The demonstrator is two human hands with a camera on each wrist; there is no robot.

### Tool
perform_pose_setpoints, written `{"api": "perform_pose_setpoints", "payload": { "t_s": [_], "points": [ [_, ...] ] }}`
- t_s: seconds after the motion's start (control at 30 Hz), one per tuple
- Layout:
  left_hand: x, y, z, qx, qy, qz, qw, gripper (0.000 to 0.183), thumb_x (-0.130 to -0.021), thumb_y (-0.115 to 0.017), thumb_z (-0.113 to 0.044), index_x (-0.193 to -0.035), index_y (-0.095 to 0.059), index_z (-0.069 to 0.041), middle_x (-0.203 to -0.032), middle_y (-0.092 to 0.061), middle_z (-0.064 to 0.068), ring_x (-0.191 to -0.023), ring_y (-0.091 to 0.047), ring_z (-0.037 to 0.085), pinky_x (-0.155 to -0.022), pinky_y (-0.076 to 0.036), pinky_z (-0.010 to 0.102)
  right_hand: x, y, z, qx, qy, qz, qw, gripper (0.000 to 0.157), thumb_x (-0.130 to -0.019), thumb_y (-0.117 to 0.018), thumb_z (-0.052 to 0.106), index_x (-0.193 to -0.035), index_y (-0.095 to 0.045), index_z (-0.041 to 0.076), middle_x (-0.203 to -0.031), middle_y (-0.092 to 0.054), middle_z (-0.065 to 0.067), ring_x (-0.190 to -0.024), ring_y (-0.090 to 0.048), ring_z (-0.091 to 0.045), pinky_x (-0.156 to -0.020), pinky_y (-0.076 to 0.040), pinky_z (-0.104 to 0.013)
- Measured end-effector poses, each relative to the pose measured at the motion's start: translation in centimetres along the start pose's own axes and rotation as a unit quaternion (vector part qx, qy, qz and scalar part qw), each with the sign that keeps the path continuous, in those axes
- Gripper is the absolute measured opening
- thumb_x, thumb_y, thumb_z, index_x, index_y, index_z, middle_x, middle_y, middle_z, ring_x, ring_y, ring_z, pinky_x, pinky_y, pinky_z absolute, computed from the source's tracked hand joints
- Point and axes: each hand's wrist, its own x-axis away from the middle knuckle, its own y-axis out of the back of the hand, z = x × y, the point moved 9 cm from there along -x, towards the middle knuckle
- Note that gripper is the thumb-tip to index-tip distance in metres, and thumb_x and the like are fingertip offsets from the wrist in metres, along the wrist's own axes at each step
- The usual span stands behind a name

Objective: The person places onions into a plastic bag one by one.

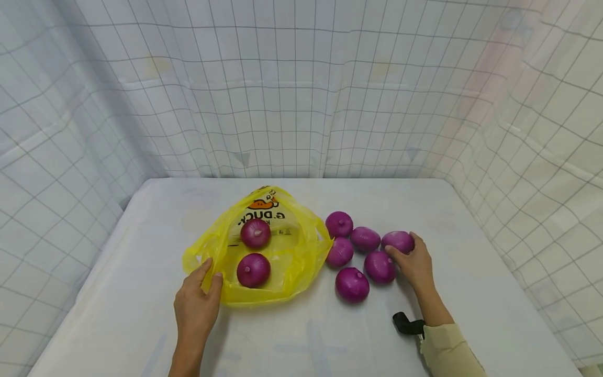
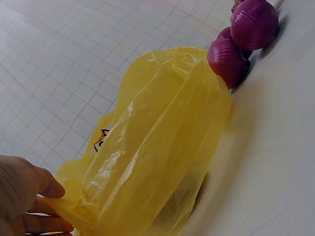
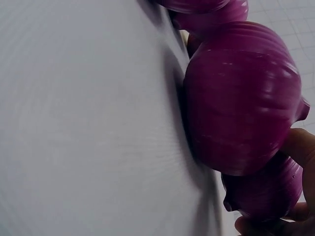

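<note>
A yellow plastic bag (image 1: 301, 272) with a duck print lies with its mouth spread toward me. Two purple onions sit inside it, an upper onion (image 1: 255, 233) and a lower onion (image 1: 253, 270). My left hand (image 1: 195, 306) pinches the bag's left edge between thumb and fingers; the left wrist view shows the thumb over the plastic (image 2: 147, 147). On the right, my right hand (image 1: 416, 264) grips the rightmost onion (image 1: 397, 241), thumb on its near side and fingers on its far side. In the right wrist view a nearer onion (image 3: 243, 98) partly covers the gripped onion (image 3: 266, 189).
Several more onions cluster right of the bag, the closest to me being a front onion (image 1: 352, 285). A black device (image 1: 407, 324) shows beside the right wrist. The white table (image 1: 301, 340) is bordered by grid-patterned curtains (image 1: 292, 104) at the back and sides.
</note>
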Motion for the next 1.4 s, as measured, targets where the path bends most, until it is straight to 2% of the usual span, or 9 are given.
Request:
{"api": "perform_pose_setpoints", "payload": {
  "t_s": [0.3, 0.53, 0.7, 0.9, 1.17, 1.4],
  "points": [
    [0.1, 0.2, 0.0, -0.001, -0.005, -0.007, 1.0, 0.039, -0.088, -0.059, -0.013, -0.126, -0.059, 0.0, -0.127, -0.06, 0.021, -0.121, -0.052, 0.041, -0.102, -0.038, 0.056, 0.8, 1.3, 1.9, -0.028, 0.021, -0.029, 0.999, 0.093, -0.082, -0.069, 0.044, -0.149, -0.02, 0.002, -0.151, -0.03, -0.025, -0.138, -0.034, -0.039, -0.112, -0.032, -0.053],
    [0.1, 0.3, 0.0, 0.0, -0.012, -0.014, 0.9998, 0.039, -0.088, -0.059, -0.012, -0.125, -0.059, 0.0, -0.126, -0.061, 0.022, -0.12, -0.053, 0.042, -0.101, -0.039, 0.057, 2.6, 1.4, 4.9, -0.074, 0.05, -0.034, 0.995, 0.093, -0.079, -0.073, 0.042, -0.149, -0.022, 0.007, -0.15, -0.035, -0.02, -0.138, -0.037, -0.037, -0.109, -0.037, -0.052],
    [0.1, 0.3, 0.0, 0.001, -0.013, -0.015, 0.9998, 0.039, -0.088, -0.059, -0.012, -0.125, -0.059, 0.0, -0.125, -0.061, 0.022, -0.12, -0.053, 0.042, -0.101, -0.039, 0.056, 4.0, 1.1, 7.5, -0.097, 0.072, -0.023, 0.992, 0.089, -0.08, -0.072, 0.039, -0.149, -0.023, 0.012, -0.15, -0.036, -0.015, -0.139, -0.036, -0.033, -0.11, -0.034, -0.053],
    [0.0, 0.0, 0.0, -0.002, -0.006, -0.003, 1.0, 0.04, -0.089, -0.059, -0.013, -0.126, -0.058, 0.0, -0.127, -0.06, 0.022, -0.121, -0.052, 0.041, -0.103, -0.039, 0.055, 5.6, 0.4, 10.0, -0.111, 0.097, -0.005, 0.989, 0.085, -0.08, -0.073, 0.036, -0.148, -0.027, 0.015, -0.151, -0.036, -0.01, -0.139, -0.037, -0.028, -0.113, -0.031, -0.05],
    [-0.1, -0.3, 0.1, -0.006, 0.011, 0.011, 0.9999, 0.041, -0.09, -0.058, -0.015, -0.129, -0.056, -0.001, -0.13, -0.058, 0.022, -0.123, -0.05, 0.041, -0.104, -0.037, 0.056, 7.4, -1.3, 12.7, -0.102, 0.125, 0.011, 0.987, 0.084, -0.079, -0.075, 0.032, -0.147, -0.028, 0.017, -0.149, -0.038, -0.01, -0.136, -0.041, -0.03, -0.107, -0.039, -0.05],
    [-0.1, -0.5, 0.2, -0.008, 0.02, 0.017, 0.9996, 0.042, -0.09, -0.058, -0.015, -0.13, -0.056, -0.001, -0.131, -0.058, 0.021, -0.125, -0.05, 0.04, -0.105, -0.038, 0.055, 8.5, -3.3, 15.0, -0.108, 0.138, 0.033, 0.984, 0.084, -0.077, -0.076, 0.038, -0.146, -0.03, 0.024, -0.146, -0.041, -0.005, -0.129, -0.047, -0.029, -0.105, -0.042, -0.052]
  ]
}}
